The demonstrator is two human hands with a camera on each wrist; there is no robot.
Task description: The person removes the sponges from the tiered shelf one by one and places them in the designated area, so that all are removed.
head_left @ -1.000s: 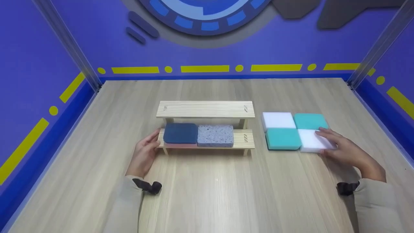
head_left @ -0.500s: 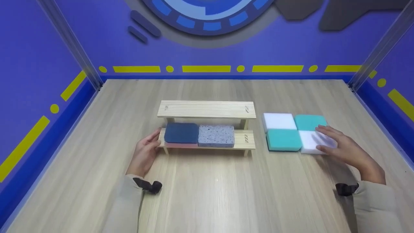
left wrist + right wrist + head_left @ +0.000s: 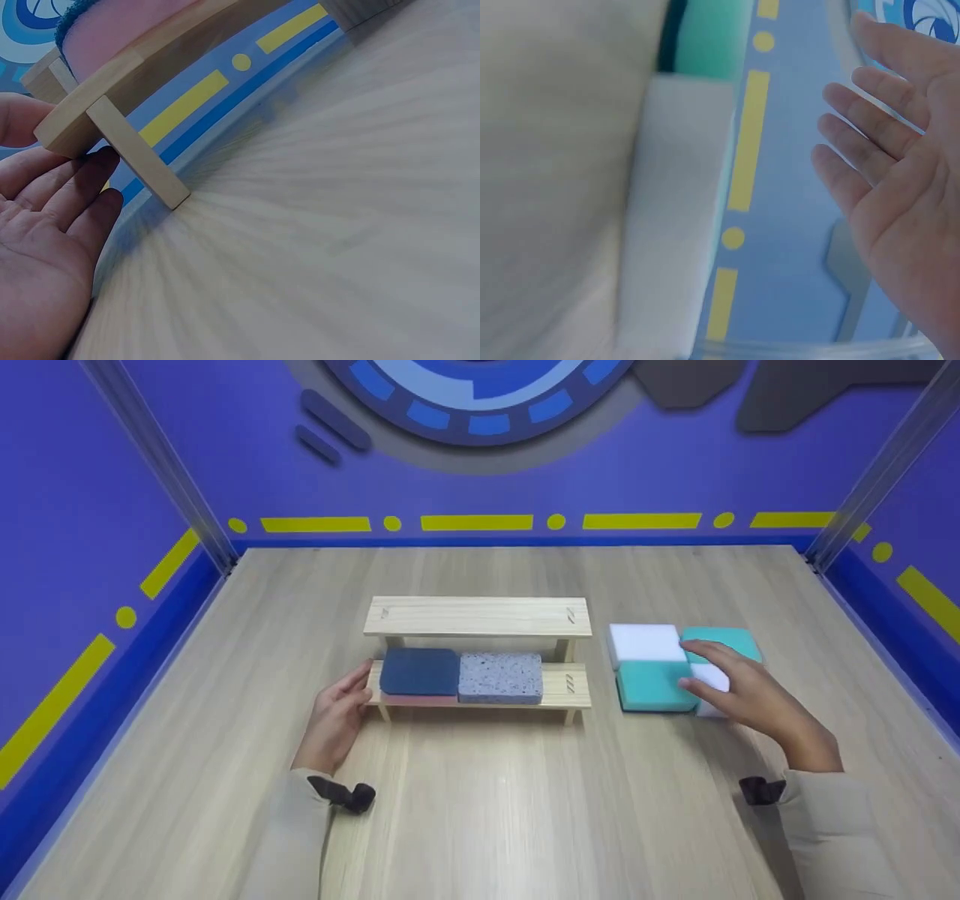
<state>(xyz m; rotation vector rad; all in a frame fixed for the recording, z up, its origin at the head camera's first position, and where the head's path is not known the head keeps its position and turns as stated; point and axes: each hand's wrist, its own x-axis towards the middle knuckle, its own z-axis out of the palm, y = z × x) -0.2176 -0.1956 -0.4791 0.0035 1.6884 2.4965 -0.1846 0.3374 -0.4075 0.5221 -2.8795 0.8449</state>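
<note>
My left hand point(image 3: 335, 720) pinches the left end of the lower tier of a two-tier wooden rack point(image 3: 480, 615), thumb above the board and fingers below, as the left wrist view shows. On that tier lie a dark blue sponge point(image 3: 420, 671) with a pink underside and a speckled grey sponge point(image 3: 500, 677), side by side. My right hand point(image 3: 750, 690) hovers with fingers spread over a block of sponges, holding nothing. Beneath it is a white sponge point(image 3: 709, 676), partly hidden. To its left lies a green sponge point(image 3: 655, 685) with a dark base.
Behind these lie another white sponge point(image 3: 645, 643) and a second green sponge point(image 3: 724, 641), pushed together with the front pair. The wooden table point(image 3: 465, 810) is bounded by blue panels point(image 3: 480, 491) at the back and sides.
My right hand has let go of the front right white sponge, lifted and shifted left toward the green one. The left hand stays at the rack's end.
</note>
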